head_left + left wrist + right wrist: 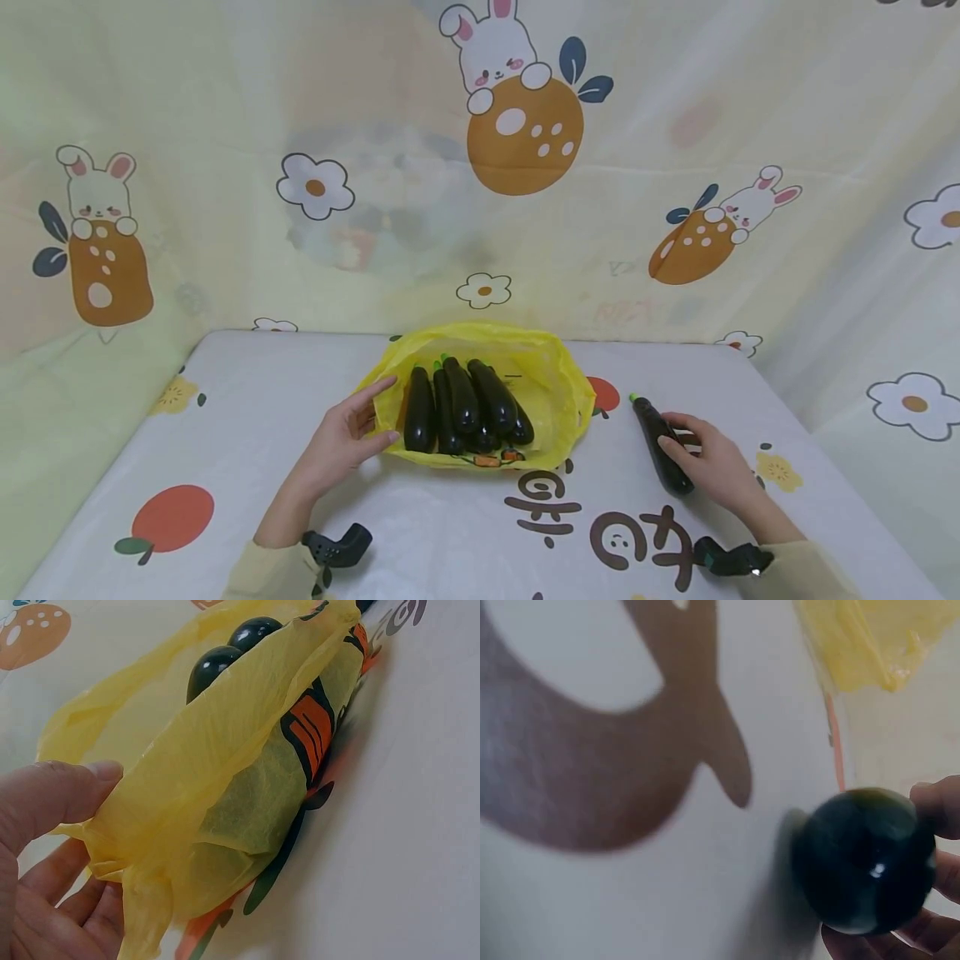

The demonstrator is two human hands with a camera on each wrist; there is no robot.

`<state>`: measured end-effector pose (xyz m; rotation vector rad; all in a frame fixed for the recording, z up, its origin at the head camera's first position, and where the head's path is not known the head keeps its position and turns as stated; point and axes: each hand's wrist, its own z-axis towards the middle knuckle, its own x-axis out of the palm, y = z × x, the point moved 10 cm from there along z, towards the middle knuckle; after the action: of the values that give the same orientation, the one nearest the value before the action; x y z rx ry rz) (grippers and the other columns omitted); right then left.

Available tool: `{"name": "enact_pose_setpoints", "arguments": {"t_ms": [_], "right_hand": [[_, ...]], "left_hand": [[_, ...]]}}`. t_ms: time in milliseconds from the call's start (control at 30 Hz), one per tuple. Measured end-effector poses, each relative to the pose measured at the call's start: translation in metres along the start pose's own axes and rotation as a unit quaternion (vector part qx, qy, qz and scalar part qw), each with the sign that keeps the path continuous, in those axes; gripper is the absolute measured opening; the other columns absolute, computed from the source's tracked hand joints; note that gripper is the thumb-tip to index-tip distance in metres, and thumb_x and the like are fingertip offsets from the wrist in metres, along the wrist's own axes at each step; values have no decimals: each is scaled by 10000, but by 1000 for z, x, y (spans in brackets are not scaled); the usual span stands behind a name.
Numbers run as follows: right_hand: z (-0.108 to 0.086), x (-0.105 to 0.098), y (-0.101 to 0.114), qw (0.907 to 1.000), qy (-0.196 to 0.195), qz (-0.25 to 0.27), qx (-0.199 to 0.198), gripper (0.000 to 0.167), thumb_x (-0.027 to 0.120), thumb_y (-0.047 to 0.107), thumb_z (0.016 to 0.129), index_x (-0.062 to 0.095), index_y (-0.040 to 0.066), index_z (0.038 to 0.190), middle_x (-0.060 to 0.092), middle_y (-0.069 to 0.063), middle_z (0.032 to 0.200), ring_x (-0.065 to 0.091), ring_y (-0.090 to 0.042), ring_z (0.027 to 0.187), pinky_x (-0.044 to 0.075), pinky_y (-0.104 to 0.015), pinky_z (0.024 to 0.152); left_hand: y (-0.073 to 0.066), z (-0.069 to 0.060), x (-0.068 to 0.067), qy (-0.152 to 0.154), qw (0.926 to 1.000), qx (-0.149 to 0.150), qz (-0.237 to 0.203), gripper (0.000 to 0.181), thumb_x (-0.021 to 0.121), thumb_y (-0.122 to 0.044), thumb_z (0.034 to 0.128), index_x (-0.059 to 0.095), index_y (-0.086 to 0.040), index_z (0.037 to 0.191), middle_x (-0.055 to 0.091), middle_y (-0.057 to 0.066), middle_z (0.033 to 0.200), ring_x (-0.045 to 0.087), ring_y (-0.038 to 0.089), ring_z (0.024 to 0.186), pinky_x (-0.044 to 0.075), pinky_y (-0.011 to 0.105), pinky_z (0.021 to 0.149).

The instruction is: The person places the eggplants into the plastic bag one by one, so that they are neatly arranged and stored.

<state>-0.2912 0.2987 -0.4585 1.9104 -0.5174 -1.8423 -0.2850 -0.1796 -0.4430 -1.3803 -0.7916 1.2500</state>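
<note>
A yellow plastic bag (pixel 558 412) lies with its mouth wide open on the table, and several dark, glossy eggplants (pixel 462 400) rest side by side in it. At the bag's left side my left hand (pixel 337 442) holds the rim; in the left wrist view the thumb is over the yellow film (pixel 217 795) and the other fingers are beneath. To the right of the bag, my right hand (pixel 712 465) grips a single eggplant (pixel 651 425) between thumb and fingers, its green stem end pointing away. The right wrist view shows this eggplant's rounded end (pixel 862 862).
A white printed cloth (pixel 247 417) covers the table. Behind it hangs a pale curtain (pixel 390 250) with rabbit and flower prints. Black wrist devices sit at both cuffs, the left one (pixel 339 546) and the right one (pixel 731 557).
</note>
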Motion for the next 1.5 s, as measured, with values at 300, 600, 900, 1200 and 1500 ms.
{"name": "enact_pose_setpoints", "arguments": {"t_ms": [300, 600, 900, 1200, 1500], "right_hand": [[0, 4, 5, 9998, 84, 15, 193, 546, 569, 257, 1043, 432, -36, 1483, 492, -355, 1426, 562, -538, 1230, 587, -597, 940], [0, 3, 4, 9997, 59, -9, 228, 526, 572, 233, 1039, 448, -34, 1475, 497, -355, 1422, 569, -529, 1217, 600, -580, 923], [0, -13, 18, 9999, -131, 49, -42, 492, 578, 218, 1032, 493, -42, 1441, 537, -351, 1384, 605, -516, 1165, 619, -550, 874], [0, -39, 52, 9983, -264, 339, -392, 495, 566, 239, 1046, 481, -24, 1457, 565, -348, 1346, 637, -502, 1120, 653, -446, 781], [-8, -53, 110, 9938, -358, 558, -898, 474, 603, 207, 1032, 505, 33, 1462, 589, -279, 1349, 688, -432, 1074, 656, -359, 773]], "left_hand": [[1, 1, -1, -20, 10000, 5, 25, 747, 733, 0, 894, 410, -94, 1562, 412, 177, 1601, 478, 386, 1435, 425, 465, 1172], [1, 1, 0, 6, 10000, 12, -23, 754, 727, 14, 892, 399, -76, 1564, 407, 185, 1603, 466, 388, 1443, 418, 467, 1177], [1, 0, 0, -2, 10000, -5, -55, 753, 728, 4, 894, 397, -79, 1566, 410, 182, 1601, 476, 385, 1435, 434, 456, 1171], [0, 1, -2, -46, 10000, 37, 49, 753, 733, 2, 892, 406, -95, 1563, 422, 182, 1596, 479, 385, 1433, 448, 436, 1162], [0, 1, -2, -52, 10000, 13, 33, 763, 730, 10, 888, 399, -91, 1567, 415, 178, 1602, 471, 382, 1440, 449, 417, 1162]]}}
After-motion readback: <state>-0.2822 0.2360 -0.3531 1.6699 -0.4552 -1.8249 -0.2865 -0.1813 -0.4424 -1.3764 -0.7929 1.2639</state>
